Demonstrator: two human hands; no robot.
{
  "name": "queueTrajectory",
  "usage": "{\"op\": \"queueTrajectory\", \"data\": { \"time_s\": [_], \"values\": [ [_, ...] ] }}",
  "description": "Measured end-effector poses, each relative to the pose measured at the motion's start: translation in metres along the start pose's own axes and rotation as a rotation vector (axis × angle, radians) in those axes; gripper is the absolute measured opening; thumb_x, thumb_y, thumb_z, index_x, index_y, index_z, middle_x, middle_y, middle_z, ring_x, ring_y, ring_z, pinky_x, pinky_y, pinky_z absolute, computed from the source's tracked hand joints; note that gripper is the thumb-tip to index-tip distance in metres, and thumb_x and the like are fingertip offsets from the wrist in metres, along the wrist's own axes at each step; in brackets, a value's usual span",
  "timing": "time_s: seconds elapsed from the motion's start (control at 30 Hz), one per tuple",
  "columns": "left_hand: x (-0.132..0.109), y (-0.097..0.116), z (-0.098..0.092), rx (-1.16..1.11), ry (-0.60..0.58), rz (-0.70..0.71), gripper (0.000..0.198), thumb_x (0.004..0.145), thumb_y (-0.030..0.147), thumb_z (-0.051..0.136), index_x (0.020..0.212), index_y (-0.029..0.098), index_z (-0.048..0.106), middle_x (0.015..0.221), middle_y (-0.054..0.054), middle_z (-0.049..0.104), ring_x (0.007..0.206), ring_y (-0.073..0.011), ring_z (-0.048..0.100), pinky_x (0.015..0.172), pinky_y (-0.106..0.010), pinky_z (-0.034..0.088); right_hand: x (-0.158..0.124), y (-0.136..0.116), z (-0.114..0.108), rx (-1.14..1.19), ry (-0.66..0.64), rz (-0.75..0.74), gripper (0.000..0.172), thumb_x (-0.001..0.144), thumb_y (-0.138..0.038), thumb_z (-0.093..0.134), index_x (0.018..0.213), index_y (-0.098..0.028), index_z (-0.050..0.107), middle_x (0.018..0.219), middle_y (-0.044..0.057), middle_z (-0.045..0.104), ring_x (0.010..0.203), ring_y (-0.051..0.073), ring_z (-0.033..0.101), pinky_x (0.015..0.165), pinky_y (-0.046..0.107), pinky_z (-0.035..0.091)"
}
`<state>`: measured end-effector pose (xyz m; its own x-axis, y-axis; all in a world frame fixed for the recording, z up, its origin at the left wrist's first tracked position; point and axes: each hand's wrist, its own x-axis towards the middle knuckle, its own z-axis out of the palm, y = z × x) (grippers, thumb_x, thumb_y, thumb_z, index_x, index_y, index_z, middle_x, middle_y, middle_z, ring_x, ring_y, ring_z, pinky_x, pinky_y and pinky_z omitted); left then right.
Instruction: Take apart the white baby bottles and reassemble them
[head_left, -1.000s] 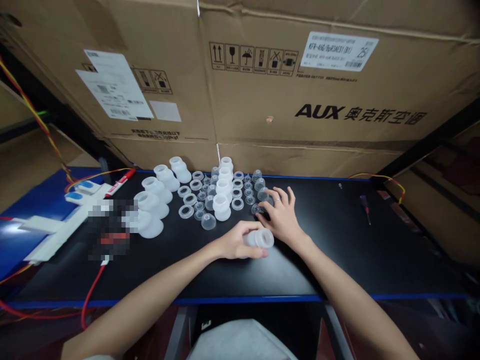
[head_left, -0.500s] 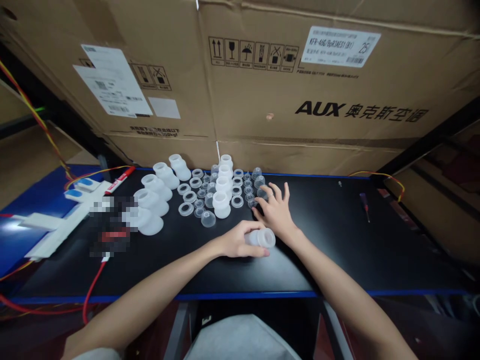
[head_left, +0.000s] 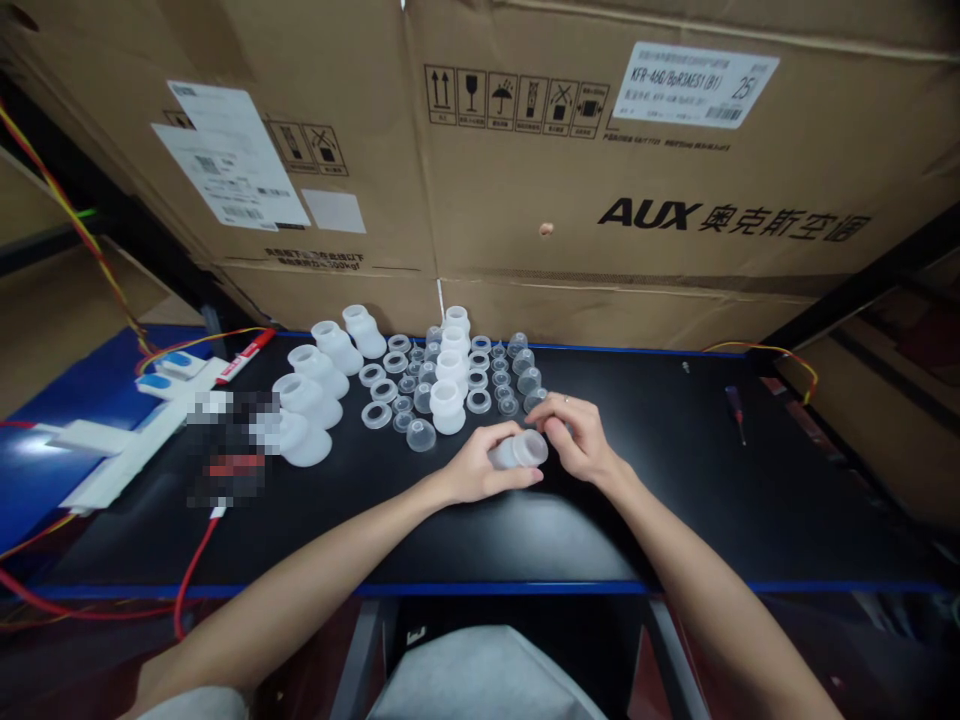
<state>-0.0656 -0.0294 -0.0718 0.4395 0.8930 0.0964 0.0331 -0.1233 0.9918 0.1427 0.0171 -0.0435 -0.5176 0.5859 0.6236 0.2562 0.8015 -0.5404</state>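
My left hand [head_left: 484, 468] is wrapped round a translucent white baby bottle [head_left: 517, 451], which lies tilted with its open mouth to the right. Close by that mouth, my right hand [head_left: 576, 432] is closed, thumb against curled fingers; anything inside is hidden. A clear dome cap [head_left: 535, 399] shows just behind its fingertips. Beyond the hands, more dome caps [head_left: 529, 379], small clear nipples [head_left: 501, 379] and translucent rings [head_left: 478, 401] stand in columns. White bottles [head_left: 448, 407] form a row left of them, with further rings [head_left: 376, 415], nipples and a dome [head_left: 421, 435] beside it.
Wider white bottles [head_left: 307, 440] line the left. Near them are a white power strip [head_left: 142, 430], a red marker [head_left: 247, 355] and a red cable [head_left: 193, 570]. A screwdriver [head_left: 736, 412] lies at right. A large cardboard box [head_left: 510, 200] walls off the back of the black table [head_left: 420, 540].
My right hand has drawn back from the dome caps toward the bottle's mouth, and its spread fingers have curled closed. My left hand still holds the bottle, slightly raised in view.
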Motion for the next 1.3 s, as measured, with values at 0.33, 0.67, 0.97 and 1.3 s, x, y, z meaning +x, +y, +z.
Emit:
{"op": "queueTrajectory", "data": {
  "time_s": [0.33,0.67,0.97,1.3],
  "values": [
    [0.002,0.003,-0.002,-0.018,0.028,0.037,0.046,0.075,0.041,0.09,0.105,0.013,0.07,0.096,-0.004,0.069,0.082,-0.0157,0.058,0.074,-0.026,0.046,-0.007,-0.018,-0.007,-0.048,-0.078,-0.042,0.025,0.1,-0.04,0.074,0.115,-0.02,0.07,0.082,0.001,0.068,0.069,0.016,0.06,0.066,0.03,0.047],
    [0.004,0.012,-0.01,-0.298,-0.164,-0.11,0.047,0.075,0.044,0.088,0.104,0.012,0.07,0.078,-0.004,0.071,0.064,-0.0177,0.067,0.062,-0.027,0.053,-0.008,-0.021,0.0,-0.076,-0.034,-0.282,0.049,0.106,-0.024,0.053,0.155,-0.022,0.051,0.127,0.017,0.071,0.111,0.03,0.071,0.089,0.046,0.062],
    [-0.001,-0.003,-0.009,-0.629,-0.343,-0.211,0.046,0.067,0.039,0.086,0.099,0.01,0.071,0.07,-0.01,0.074,0.05,-0.0217,0.068,0.046,-0.029,0.056,-0.009,-0.042,0.019,0.248,0.037,-0.255,0.054,0.105,-0.006,0.041,0.154,-0.026,0.048,0.137,0.017,0.065,0.131,0.028,0.065,0.104,0.053,0.062],
    [-0.009,-0.004,-0.008,-0.686,-0.613,-0.461,0.045,0.065,0.04,0.084,0.098,0.01,0.08,0.075,-0.013,0.075,0.056,-0.0212,0.068,0.05,-0.028,0.055,-0.015,-0.046,-0.004,0.016,0.349,-0.155,0.043,0.108,-0.014,0.035,0.143,-0.03,0.053,0.132,0.016,0.067,0.122,0.031,0.069,0.093,0.053,0.064]
  ]
}}
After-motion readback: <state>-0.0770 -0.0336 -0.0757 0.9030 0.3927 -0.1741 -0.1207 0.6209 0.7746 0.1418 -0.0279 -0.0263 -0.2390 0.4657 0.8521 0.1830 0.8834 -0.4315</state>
